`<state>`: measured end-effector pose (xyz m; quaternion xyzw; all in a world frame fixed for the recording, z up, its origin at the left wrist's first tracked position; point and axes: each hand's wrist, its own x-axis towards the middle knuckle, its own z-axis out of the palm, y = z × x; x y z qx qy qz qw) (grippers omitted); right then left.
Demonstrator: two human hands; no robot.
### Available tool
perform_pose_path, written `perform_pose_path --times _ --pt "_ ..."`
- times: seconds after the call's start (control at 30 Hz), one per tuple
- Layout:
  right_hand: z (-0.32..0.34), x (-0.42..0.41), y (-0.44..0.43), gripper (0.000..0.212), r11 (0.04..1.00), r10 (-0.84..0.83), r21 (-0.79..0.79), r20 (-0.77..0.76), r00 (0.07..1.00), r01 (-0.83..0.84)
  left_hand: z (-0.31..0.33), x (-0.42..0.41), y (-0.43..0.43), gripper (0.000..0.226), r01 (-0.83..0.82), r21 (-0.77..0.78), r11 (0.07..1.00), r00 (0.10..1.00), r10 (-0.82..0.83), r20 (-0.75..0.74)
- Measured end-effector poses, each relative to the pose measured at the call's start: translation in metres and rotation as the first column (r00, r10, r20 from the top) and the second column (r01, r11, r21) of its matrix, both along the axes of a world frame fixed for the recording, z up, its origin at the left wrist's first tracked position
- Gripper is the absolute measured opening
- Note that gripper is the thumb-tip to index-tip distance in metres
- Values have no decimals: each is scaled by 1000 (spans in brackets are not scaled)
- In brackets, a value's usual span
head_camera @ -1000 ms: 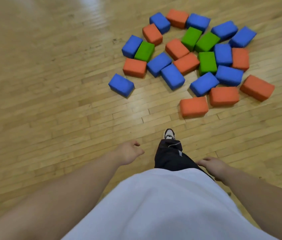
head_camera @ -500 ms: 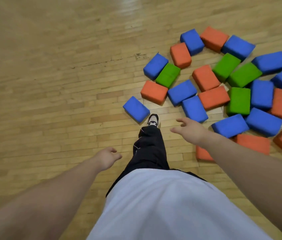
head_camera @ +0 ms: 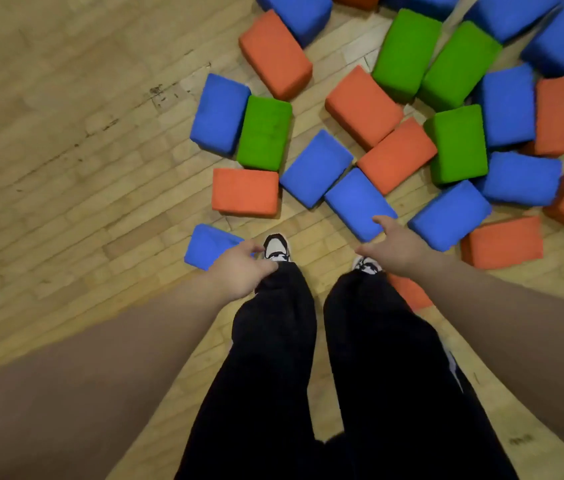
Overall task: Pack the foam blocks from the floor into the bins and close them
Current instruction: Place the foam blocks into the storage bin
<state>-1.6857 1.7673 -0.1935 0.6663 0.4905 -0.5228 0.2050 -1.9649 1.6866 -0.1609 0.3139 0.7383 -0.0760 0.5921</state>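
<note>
I've got right hand (head_camera: pixel 395 249) open, fingers spread, at the near end of a blue foam block (head_camera: pixel 355 199) lying far-left to near-right on the floor (head_camera: pixel 66 174); left hand (head_camera: pixel 239 271), loosely curled and empty, is just right of the lone blue block (head_camera: pixel 208 245).

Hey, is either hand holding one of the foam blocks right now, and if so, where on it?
Nothing is held. The left hand hangs in front of a lone blue block, the right hand reaches open toward a second blue block.
</note>
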Motion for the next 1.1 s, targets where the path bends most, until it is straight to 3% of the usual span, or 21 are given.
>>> perform_pose_path --times 0.17,0.37,0.5,0.6,0.7,0.8,0.9,1.0,1.1 --pt "-161 28 57 101 997 -39 73 94 995 32 -157 30 94 70 99 91 991 994 -103 41" --pt "-371 68 73 123 984 124 89 265 956 -153 -387 58 186 101 347 256 902 928 -292 -232" --pt "-436 83 50 129 950 161 197 358 920 -243 -479 70 208 123 368 315 875 904 -257 -342" --pt "-443 94 40 132 935 129 268 350 928 -231 -496 65 198 129 328 353 876 921 -215 -324" --pt "-436 107 29 132 951 117 239 316 942 -198 -480 58 186 129 376 361 854 894 -231 -384" --pt "-430 113 14 115 948 113 273 197 974 -165 -454 56 178 117 445 409 797 872 -281 -401" --pt "-414 106 8 99 952 112 273 121 986 -141 -430 60 178 106 547 327 771 806 -379 -455" --pt "-385 88 4 92 977 77 203 -36 996 -68 -407 75 170 102 593 272 758 795 -498 -345" --pt "-336 74 -4 88 969 148 194 37 988 -152 -364 89 157 99 602 198 774 790 -541 -288"
